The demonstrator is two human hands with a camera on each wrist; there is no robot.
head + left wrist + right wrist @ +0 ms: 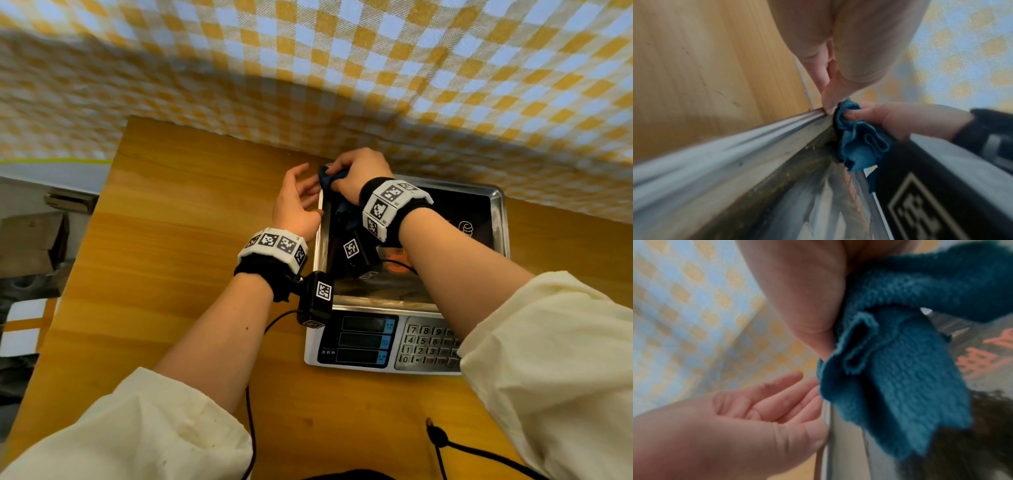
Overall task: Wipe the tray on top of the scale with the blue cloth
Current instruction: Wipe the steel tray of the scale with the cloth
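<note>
A steel tray (498, 219) sits on a grey digital scale (363, 346) on the wooden table. My right hand (356, 171) grips a bunched blue cloth (329, 178) at the tray's far left corner; the cloth (859, 142) hangs down inside the tray wall (735, 146). In the right wrist view the cloth (900, 369) fills the middle, held under my right hand's fingers (801, 296). My left hand (298, 202) stands open against the tray's left rim, fingers relaxed, its thumb (828, 100) touching the rim (825, 426).
A yellow-and-blue checked fabric (308, 61) hangs behind the table, close to the tray's far edge. The scale's keypad (428, 346) and displays face me. Boxes and clutter (30, 240) lie left of the table. Black cables (479, 455) trail over the near table.
</note>
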